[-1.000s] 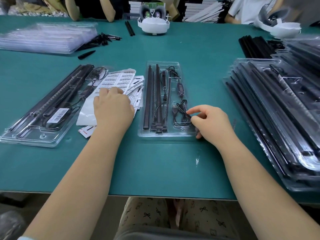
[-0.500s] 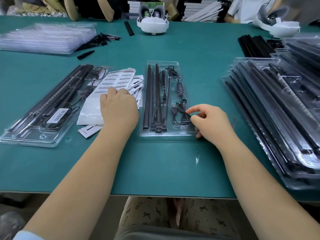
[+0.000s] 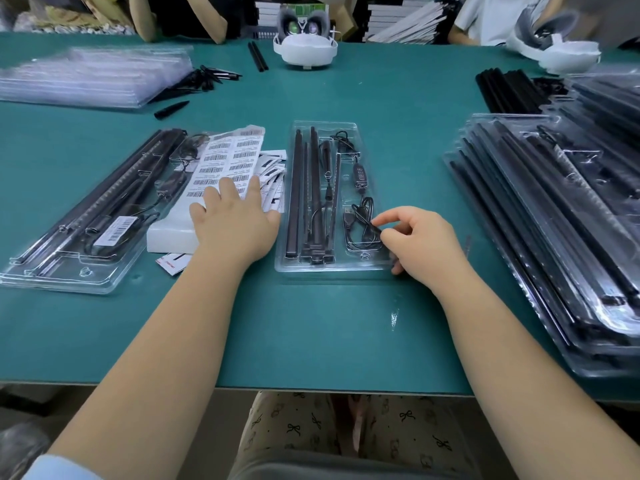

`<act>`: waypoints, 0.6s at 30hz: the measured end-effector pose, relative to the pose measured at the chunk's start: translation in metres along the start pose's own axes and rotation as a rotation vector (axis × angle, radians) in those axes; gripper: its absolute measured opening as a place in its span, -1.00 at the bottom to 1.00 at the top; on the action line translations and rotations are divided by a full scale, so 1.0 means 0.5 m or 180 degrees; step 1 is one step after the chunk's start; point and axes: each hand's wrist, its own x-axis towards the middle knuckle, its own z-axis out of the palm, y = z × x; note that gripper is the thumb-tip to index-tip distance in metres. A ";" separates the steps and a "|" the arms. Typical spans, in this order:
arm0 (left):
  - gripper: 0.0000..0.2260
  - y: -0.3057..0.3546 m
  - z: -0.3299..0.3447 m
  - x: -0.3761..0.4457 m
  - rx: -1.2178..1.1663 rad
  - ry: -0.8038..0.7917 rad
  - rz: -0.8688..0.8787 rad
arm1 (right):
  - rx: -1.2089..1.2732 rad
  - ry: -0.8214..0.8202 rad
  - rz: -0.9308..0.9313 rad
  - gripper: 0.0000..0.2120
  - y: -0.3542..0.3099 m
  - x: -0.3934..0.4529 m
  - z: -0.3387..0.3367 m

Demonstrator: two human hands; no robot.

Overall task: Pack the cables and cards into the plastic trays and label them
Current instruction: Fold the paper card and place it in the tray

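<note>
- Two hands work over a green counter [image 3: 346, 327] near the centre of the frame.
- The left hand [image 3: 235, 220] lies flat with its fingers spread and straight, pressing on a sheet of barcode labels [image 3: 228, 157] that tops a white stack of label sheets [image 3: 169, 237].
- Small printed cards [image 3: 273, 174] fan out from under that sheet at its right edge, just beside the middle tray.
- The right hand [image 3: 422, 244] pinches the coiled black cable [image 3: 360, 220] between thumb and forefinger, its other fingers curled against the tray's lower right corner.
- The clear plastic tray [image 3: 332, 268] sits at the centre of the frame, lengthwise toward the top; it holds long black rods [image 3: 294, 188] in its left part and the cable with an inline controller [image 3: 362, 173] in its right part.
- At the left of the frame a second filled tray [image 3: 69, 275] lies tilted, with a barcode label [image 3: 116, 230] stuck on its lid.
- At the right a pile of filled trays [image 3: 554, 237] stands overlapped.
- In the upper left lies a stack of empty clear trays [image 3: 90, 77], with loose black spikes [image 3: 204, 81] beside it.
- Two white headsets [image 3: 304, 50] rest along the top edge.
</note>
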 end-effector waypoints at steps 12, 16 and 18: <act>-0.69 0.024 -0.045 0.154 0.0434 0.0009 0.0674 | 0.0001 -0.0009 0.0006 -0.76 0.000 0.004 0.004; -0.62 0.027 -0.057 0.179 0.0408 -0.0198 0.0678 | 0.0035 -0.0007 0.0031 -0.78 0.003 0.008 0.007; -0.76 0.037 -0.059 0.178 0.0073 -0.0061 0.0623 | 0.0039 -0.0014 0.0049 -0.78 0.002 0.009 0.007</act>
